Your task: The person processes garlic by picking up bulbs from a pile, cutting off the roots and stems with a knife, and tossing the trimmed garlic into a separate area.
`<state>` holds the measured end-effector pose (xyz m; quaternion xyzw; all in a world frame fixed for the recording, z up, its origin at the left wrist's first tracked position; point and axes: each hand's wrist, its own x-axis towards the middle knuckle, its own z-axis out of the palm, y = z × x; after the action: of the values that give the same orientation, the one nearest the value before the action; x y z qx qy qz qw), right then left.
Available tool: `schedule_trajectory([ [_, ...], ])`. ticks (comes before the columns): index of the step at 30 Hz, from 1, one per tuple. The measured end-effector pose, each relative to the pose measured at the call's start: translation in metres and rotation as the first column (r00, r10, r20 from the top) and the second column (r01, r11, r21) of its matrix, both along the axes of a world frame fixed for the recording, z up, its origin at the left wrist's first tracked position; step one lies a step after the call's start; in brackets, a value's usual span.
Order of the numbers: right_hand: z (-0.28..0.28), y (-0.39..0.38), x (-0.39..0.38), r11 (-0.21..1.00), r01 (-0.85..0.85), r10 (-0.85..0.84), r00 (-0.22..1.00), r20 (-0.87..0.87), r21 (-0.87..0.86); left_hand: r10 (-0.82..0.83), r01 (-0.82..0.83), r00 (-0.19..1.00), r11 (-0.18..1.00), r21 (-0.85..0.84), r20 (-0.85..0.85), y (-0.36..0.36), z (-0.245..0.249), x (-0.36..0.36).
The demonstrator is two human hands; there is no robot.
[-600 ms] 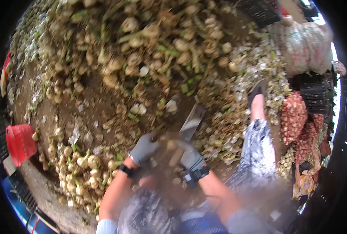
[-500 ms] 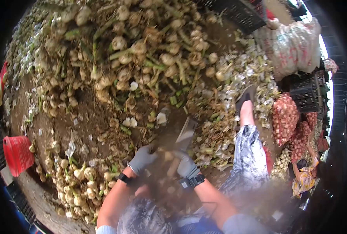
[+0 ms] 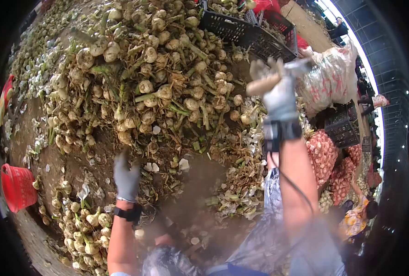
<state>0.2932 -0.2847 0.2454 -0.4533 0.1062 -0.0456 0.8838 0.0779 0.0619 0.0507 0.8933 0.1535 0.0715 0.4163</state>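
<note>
The big garlic heap [image 3: 158, 83] takes up most of the ground in front of the person: pale bulbs with green and dry stalks, piled thick. The right hand [image 3: 280, 99], in a grey glove with a dark band at the wrist, is up in the air over the right edge of that heap. It is clenched tight around a wooden-handled tool [image 3: 263, 83]. The tan grip sticks out to the left of the fist, and the far end is too blurred to make out. The left hand [image 3: 125, 177], gloved the same way, hangs low at the near foot of the heap. Its fingers are loose and spread, nothing is in them, and it hovers over bare earth strewn with scraps, close to a few stray white cloves [image 3: 150, 166]. Nearer the person than the heap, on the left, lies a smaller pile of bulbs [image 3: 89, 221], with a red bucket [image 3: 16, 186] further out on that side. Behind the heap stand black crates [image 3: 234, 30]. To the heap's right are a stuffed white sack [image 3: 333, 76] and, closer in, red mesh bags [image 3: 321, 156] full of bulbs. A drift of cut stalks and skins [image 3: 241, 193] lies by the heap's near right corner, against the person's patterned trouser leg [image 3: 271, 202]. Another person [image 3: 358, 216] crouches beyond the mesh bags.
</note>
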Motion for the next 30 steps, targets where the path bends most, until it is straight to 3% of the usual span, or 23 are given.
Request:
schedule_trajectory([
  [1, -0.016, 0.0, -0.019, 0.999, 0.029, -0.031, 0.996, -0.088, -0.025, 0.063, -0.066, 0.998, 0.969, 0.238, 0.02, 0.016, -0.03, -0.012],
  [2, -0.042, -0.005, -0.035, 0.999, -0.002, -0.006, 0.981, -0.193, -0.041, 0.072, -0.072, 0.997, 0.97, 0.234, 0.006, 0.015, -0.045, -0.021],
  [4, -0.109, -0.024, -0.084, 0.989, -0.145, 0.136, 0.96, -0.246, -0.017, 0.282, -0.167, 0.917, 0.913, 0.372, -0.282, 0.016, -0.068, -0.045],
  [6, -0.16, -0.027, -0.14, 0.982, -0.144, 0.181, 0.902, -0.392, 0.12, 0.038, 0.108, 0.925, 0.927, 0.359, -0.378, -0.017, -0.087, -0.067],
  [7, -0.163, -0.016, -0.168, 0.991, -0.117, 0.136, 0.867, -0.48, 0.07, -0.107, 0.232, 0.797, 0.963, 0.138, -0.594, -0.049, -0.035, -0.059],
  [8, -0.173, -0.011, -0.192, 0.988, -0.121, 0.155, 0.848, -0.507, 0.101, -0.273, 0.377, 0.88, 0.899, 0.223, -0.388, -0.069, -0.064, -0.09],
  [9, -0.18, -0.009, -0.212, 0.984, -0.122, 0.171, 0.834, -0.525, 0.127, -0.428, 0.48, 0.837, 0.873, 0.083, -0.341, -0.093, -0.034, -0.084],
  [11, -0.177, -0.002, -0.243, 0.985, -0.158, 0.17, 0.789, -0.591, 0.073, -0.703, 0.696, 0.711, 0.705, -0.137, -0.01, -0.12, -0.014, -0.087],
  [12, -0.176, -0.002, -0.254, 0.982, -0.184, 0.175, 0.772, -0.612, 0.048, -0.702, 0.694, 0.711, 0.707, -0.135, -0.023, -0.12, -0.001, -0.079],
  [14, -0.166, -0.002, -0.269, 0.979, -0.197, 0.179, 0.744, -0.643, 0.044, -0.631, 0.638, 0.768, 0.768, -0.055, 0.111, -0.112, 0.02, -0.043],
  [15, -0.166, -0.008, -0.275, 0.975, -0.216, 0.201, 0.738, -0.643, 0.057, -0.385, 0.383, 0.923, 0.919, -0.094, -0.001, -0.098, -0.004, -0.031],
  [16, -0.168, -0.015, -0.281, 0.974, -0.217, 0.208, 0.734, -0.646, 0.067, -0.201, 0.165, 0.941, 0.975, 0.151, 0.273, -0.072, -0.006, 0.001],
  [17, -0.172, -0.021, -0.286, 0.971, -0.238, 0.198, 0.725, -0.66, 0.03, 0.02, -0.079, 0.952, 0.98, 0.183, 0.305, -0.049, -0.003, 0.032],
  [18, -0.174, -0.025, -0.288, 0.966, -0.26, 0.187, 0.717, -0.671, -0.008, 0.255, -0.297, 0.921, 0.949, 0.106, 0.293, -0.025, -0.006, 0.064],
  [19, -0.176, -0.027, -0.287, 0.966, -0.258, 0.19, 0.715, -0.673, -0.001, 0.353, -0.349, 0.921, 0.935, -0.053, 0.162, -0.002, 0.001, 0.087],
  [20, -0.177, -0.027, -0.288, 0.973, -0.229, 0.166, 0.715, -0.679, -0.004, 0.252, -0.191, 0.951, 0.935, -0.3, 0.178, 0.022, -0.009, 0.105],
  [21, -0.177, -0.026, -0.286, 0.979, -0.203, 0.143, 0.715, -0.684, -0.007, 0.109, -0.039, 0.992, 0.754, -0.656, 0.066, 0.03, -0.005, 0.113],
  [23, -0.179, -0.019, -0.28, 0.98, -0.198, 0.146, 0.718, -0.68, 0.002, 0.072, -0.085, 0.996, 0.768, -0.635, -0.047, 0.028, -0.004, 0.11],
  [24, -0.181, -0.014, -0.277, 0.976, -0.219, 0.153, 0.722, -0.675, -0.013, 0.115, -0.058, 0.992, 0.799, -0.599, 0.058, 0.025, -0.023, 0.103],
  [25, -0.183, -0.008, -0.274, 0.97, -0.24, 0.159, 0.724, -0.671, -0.03, 0.138, -0.092, 0.984, 0.936, -0.341, 0.113, 0.029, -0.052, 0.093],
  [27, -0.182, 0.008, -0.27, 0.971, -0.24, 0.162, 0.715, -0.68, -0.02, -0.001, -0.004, 0.999, 0.991, -0.134, -0.039, 0.001, -0.054, 0.046],
  [29, -0.183, 0.023, -0.269, 0.953, -0.302, 0.204, 0.72, -0.664, -0.035, -0.009, -0.009, 0.994, 0.987, -0.163, -0.109, -0.031, -0.073, 0.001],
  [30, -0.178, 0.032, -0.269, 0.942, -0.33, 0.212, 0.724, -0.656, -0.06, -0.014, -0.016, 0.993, 0.966, -0.259, -0.114, -0.045, -0.067, -0.022],
])
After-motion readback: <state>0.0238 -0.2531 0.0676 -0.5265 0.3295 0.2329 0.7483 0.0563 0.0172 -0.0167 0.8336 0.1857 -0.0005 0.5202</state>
